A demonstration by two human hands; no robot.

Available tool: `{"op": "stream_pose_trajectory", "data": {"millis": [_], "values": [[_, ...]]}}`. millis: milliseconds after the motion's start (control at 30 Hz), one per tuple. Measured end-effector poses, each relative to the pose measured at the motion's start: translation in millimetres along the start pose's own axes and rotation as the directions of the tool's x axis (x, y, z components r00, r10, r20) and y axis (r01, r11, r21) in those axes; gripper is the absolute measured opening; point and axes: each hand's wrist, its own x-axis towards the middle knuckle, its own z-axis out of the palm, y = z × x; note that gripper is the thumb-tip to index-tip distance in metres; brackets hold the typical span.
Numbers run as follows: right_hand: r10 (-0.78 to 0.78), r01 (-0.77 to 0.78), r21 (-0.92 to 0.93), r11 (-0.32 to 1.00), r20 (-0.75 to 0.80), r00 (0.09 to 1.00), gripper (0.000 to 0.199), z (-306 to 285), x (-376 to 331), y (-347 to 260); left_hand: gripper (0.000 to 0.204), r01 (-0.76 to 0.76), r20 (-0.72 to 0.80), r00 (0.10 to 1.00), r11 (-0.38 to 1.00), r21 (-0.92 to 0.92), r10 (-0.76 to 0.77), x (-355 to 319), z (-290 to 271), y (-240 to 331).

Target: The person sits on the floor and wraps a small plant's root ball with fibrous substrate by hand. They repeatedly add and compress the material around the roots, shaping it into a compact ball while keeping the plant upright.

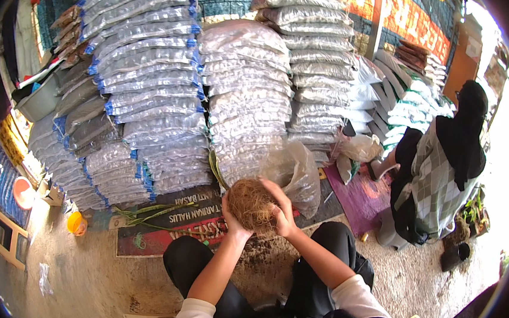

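A round clump of brown coconut fibre [251,202] is held between my two hands, above the floor and in front of my knees. My left hand [233,221] cups its left and lower side. Against its right side curve the fingers of my right hand [281,206]. A green leaf [215,169] rises just behind the clump on the left; whether it joins the clump is hidden. A clear plastic bag [302,182], standing open, is just beyond my right hand. Long green leaves [151,210] lie on the printed mat [131,243] to the left.
Tall stacks of filled plastic sacks [151,65] line the far side. At right, a person in dark clothes [441,174] sits by a purple mat [359,201]. An orange cup [76,224] and a beige plastic stool [4,235] are at left. Black pots [455,257] stand at far right.
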Motion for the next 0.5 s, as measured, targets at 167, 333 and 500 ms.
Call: {"op": "stream_pose_trajectory", "data": {"millis": [167, 333, 500], "values": [[0.405, -0.331, 0.336, 0.882, -0.18, 0.897, 0.061, -5, -6, 10, 0.058, -0.045, -0.045, 0.998, 0.998, 0.048, 0.047, -4, 32, 3], [0.348, -0.304, 0.272, 0.913, -0.131, 0.928, 0.091, 6, -12, 19, 0.051, -0.135, 0.016, 0.991, 0.984, 0.116, 0.134, 13, 40, -15], [0.297, -0.193, 0.383, 0.903, -0.236, 0.925, 0.087, -1, -16, 18, 0.046, -0.172, -0.03, 0.982, 0.958, 0.231, 0.184, 7, 62, -25]]}}
